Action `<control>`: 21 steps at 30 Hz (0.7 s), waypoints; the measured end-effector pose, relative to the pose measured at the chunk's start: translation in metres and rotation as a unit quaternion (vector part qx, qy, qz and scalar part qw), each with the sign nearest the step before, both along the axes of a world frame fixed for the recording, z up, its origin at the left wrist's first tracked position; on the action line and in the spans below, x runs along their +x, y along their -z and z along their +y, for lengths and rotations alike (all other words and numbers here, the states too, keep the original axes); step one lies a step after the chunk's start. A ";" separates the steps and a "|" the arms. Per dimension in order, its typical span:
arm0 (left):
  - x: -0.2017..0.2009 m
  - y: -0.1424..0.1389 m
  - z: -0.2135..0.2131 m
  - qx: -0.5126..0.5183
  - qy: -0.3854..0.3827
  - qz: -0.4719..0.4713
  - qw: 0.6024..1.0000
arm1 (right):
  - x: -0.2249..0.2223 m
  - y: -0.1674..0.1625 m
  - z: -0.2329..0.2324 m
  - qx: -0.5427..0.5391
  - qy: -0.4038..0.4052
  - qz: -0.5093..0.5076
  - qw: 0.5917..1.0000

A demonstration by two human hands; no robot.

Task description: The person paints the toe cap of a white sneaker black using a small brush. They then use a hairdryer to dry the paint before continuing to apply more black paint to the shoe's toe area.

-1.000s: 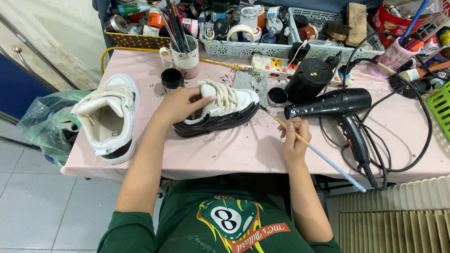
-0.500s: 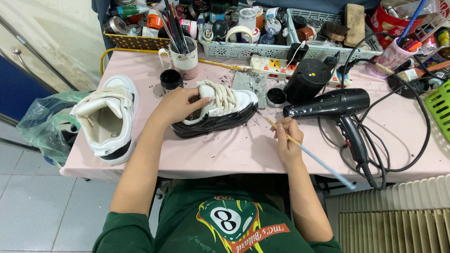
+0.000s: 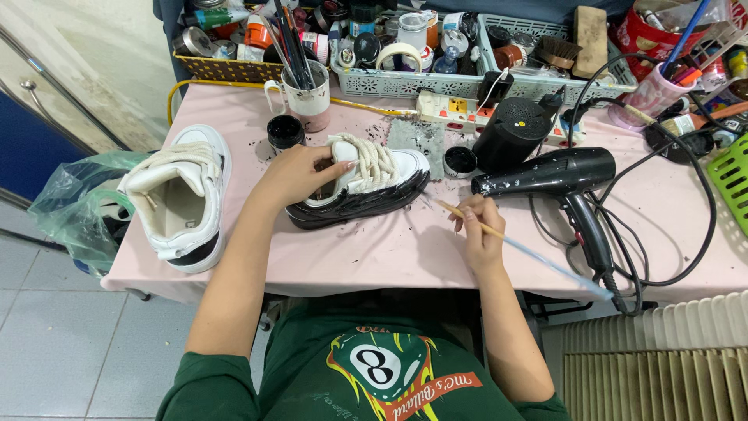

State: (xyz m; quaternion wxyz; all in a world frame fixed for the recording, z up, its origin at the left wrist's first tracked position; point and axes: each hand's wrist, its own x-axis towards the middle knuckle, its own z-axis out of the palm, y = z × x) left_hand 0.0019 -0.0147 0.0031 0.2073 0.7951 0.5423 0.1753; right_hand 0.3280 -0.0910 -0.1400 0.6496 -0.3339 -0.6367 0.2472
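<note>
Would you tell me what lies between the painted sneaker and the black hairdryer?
In the head view, a small open black paint pot lies between sneaker and hairdryer.

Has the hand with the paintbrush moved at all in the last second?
Yes. The right hand with the paintbrush has drifted slightly toward the sneaker, away from the hair dryer.
</note>
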 end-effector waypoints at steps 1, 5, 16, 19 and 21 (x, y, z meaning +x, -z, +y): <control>0.001 0.000 0.000 0.004 0.000 -0.004 1.000 | 0.001 0.000 -0.001 0.001 0.024 0.002 1.000; 0.001 0.001 0.000 0.013 0.002 -0.015 1.000 | -0.001 -0.002 -0.002 -0.034 0.083 -0.033 0.995; 0.000 0.000 0.000 0.003 -0.002 -0.024 1.000 | -0.001 -0.004 0.001 -0.003 0.045 -0.010 0.999; 0.000 0.001 0.000 0.001 0.001 -0.024 1.000 | -0.001 -0.004 0.000 -0.010 0.082 -0.037 0.996; 0.001 0.001 0.001 0.003 -0.001 -0.017 1.000 | -0.002 -0.005 0.000 -0.047 0.099 -0.081 0.991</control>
